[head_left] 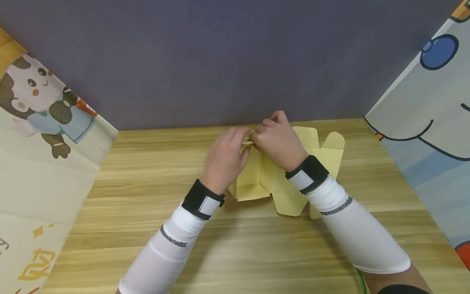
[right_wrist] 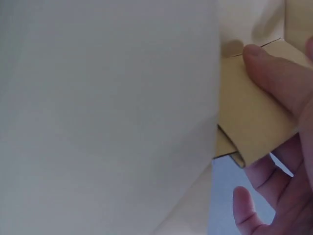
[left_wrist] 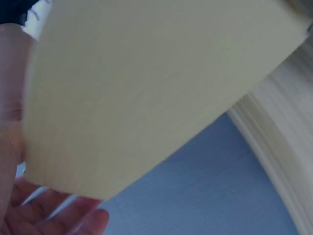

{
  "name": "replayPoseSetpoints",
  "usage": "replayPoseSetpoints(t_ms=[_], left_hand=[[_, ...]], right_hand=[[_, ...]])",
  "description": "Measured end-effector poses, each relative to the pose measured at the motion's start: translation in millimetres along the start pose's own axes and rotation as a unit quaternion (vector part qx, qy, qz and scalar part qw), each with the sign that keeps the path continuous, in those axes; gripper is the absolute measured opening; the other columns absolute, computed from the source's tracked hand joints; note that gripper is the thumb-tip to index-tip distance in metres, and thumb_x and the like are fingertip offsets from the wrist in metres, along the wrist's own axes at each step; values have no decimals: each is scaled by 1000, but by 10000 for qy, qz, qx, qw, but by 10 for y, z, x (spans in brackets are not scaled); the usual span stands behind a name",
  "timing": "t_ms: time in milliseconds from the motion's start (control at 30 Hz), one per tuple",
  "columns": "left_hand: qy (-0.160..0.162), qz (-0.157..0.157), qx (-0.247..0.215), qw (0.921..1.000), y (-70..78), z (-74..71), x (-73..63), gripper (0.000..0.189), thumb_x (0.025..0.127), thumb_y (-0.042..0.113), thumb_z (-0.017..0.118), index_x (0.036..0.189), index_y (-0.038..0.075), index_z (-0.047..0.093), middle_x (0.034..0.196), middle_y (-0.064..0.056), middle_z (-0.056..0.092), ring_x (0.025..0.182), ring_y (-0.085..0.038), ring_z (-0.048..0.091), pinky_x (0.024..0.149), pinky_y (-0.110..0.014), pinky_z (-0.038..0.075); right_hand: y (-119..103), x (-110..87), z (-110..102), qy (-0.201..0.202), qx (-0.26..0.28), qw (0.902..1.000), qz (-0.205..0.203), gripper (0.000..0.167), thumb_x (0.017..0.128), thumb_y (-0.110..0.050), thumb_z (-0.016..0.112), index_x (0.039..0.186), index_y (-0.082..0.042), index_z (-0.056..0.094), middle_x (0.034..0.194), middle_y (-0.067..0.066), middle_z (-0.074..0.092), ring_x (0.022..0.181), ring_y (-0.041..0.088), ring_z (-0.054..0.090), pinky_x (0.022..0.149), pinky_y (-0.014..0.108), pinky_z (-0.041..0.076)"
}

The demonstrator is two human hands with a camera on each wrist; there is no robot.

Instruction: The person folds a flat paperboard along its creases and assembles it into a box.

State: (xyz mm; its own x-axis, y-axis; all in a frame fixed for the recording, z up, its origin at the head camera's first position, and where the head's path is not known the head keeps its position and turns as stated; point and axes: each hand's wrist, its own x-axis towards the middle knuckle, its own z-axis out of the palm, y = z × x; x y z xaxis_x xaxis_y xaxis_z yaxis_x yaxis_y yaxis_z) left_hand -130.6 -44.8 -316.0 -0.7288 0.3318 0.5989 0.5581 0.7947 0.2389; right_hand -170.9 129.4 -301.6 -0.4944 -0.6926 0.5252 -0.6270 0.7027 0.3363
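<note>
A pale yellow cardboard box (head_left: 249,173), partly folded up, stands on the table with an open side towards me. My left hand (head_left: 224,157) holds its upper left edge, thumb on the near side and fingers beyond. The left wrist view has a wide panel (left_wrist: 146,88) covering part of that hand. At the top edge, my right hand (head_left: 277,141) pinches a narrow flap (right_wrist: 261,107), its thumb flat on the cardboard and its fingers beneath, as the right wrist view shows. A large pale panel hides the left part of that view.
Unfolded flaps (head_left: 306,136) of the box spread to the right under my right forearm. The wooden table (head_left: 154,183) meets a dark grey wall (head_left: 235,61) behind. Printed panels (head_left: 415,94) stand at both sides. A green cord (head_left: 361,281) lies near the right forearm.
</note>
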Motion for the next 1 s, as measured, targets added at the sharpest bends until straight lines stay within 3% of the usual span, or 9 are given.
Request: replayPoseSetpoints(t_ms=[200, 300, 467, 567, 633, 733, 800, 900, 1000], left_hand=[[79, -130, -160, 9998, -51, 31, -51, 39, 84, 4, 71, 121, 7, 60, 109, -9, 70, 94, -20, 67, 77, -30, 56], [92, -385, -212, 9990, -129, 43, -124, 37, 87, 6, 69, 122, 8, 60, 109, -9, 70, 92, -20, 68, 74, -31, 57], [261, -868, -162, 9958, -286, 43, -261, 33, 89, 7, 67, 121, 10, 62, 109, -8, 69, 89, -21, 68, 68, -34, 58], [358, -1092, -78, 9933, -367, 58, -328, 30, 90, 6, 64, 119, 11, 64, 108, -6, 67, 87, -21, 67, 62, -33, 56], [396, -1239, -53, 9915, -410, 72, -364, 30, 90, 6, 61, 119, 13, 65, 106, -6, 66, 86, -20, 65, 59, -33, 55], [407, -1445, 7, 9887, -461, 93, -417, 32, 90, 4, 58, 119, 13, 65, 105, -6, 63, 88, -21, 63, 61, -33, 54], [416, -1560, 27, 9869, -486, 104, -447, 33, 89, 3, 56, 120, 12, 65, 105, -7, 62, 90, -22, 62, 64, -35, 54], [430, -1717, 51, 9842, -518, 124, -499, 33, 89, 4, 54, 120, 9, 64, 104, -9, 61, 90, -24, 60, 66, -37, 53], [424, -1892, 74, 9810, -532, 149, -556, 34, 89, 6, 52, 121, 10, 63, 102, -9, 59, 85, -25, 58, 62, -38, 51]], right_hand=[[-81, -35, 18, -96, 124, 9998, 119, 17, 80, -28, 78, 76, -13, 70, 69, -1, 66, 71, 23, 55, 89, 48, 40], [-88, -97, -25, -196, 258, 9989, 334, 21, 79, -30, 80, 89, -14, 71, 87, 1, 70, 87, 24, 57, 96, 52, 37], [-119, -252, -174, 27, 700, 9958, 592, 48, 79, -35, 79, 119, -13, 64, 120, 7, 62, 115, 29, 51, 99, 55, 34], [-177, -397, -255, 182, 1038, 9915, 769, 49, 83, -37, 75, 123, -11, 61, 120, 9, 60, 112, 31, 52, 89, 51, 39], [-239, -518, -289, 138, 1391, 9855, 962, 45, 84, -36, 73, 119, -10, 63, 109, 8, 63, 100, 27, 57, 79, 46, 44], [-364, -726, -288, -232, 2058, 9674, 1457, 33, 86, -39, 70, 105, -12, 67, 87, -1, 64, 75, 16, 59, 62, 34, 47], [-446, -858, -254, -557, 2482, 9485, 1890, 30, 87, -43, 69, 97, -15, 67, 77, -7, 63, 65, 8, 56, 57, 28, 47], [-536, -1015, -162, -1039, 3035, 9122, 2548, 37, 88, -50, 65, 98, -15, 67, 72, -11, 62, 61, 3, 53, 57, 24, 46], [-580, -1094, -47, -1385, 3612, 8693, 3078, 57, 88, -56, 61, 118, -8, 63, 81, -8, 67, 65, 4, 58, 63, 25, 50]])
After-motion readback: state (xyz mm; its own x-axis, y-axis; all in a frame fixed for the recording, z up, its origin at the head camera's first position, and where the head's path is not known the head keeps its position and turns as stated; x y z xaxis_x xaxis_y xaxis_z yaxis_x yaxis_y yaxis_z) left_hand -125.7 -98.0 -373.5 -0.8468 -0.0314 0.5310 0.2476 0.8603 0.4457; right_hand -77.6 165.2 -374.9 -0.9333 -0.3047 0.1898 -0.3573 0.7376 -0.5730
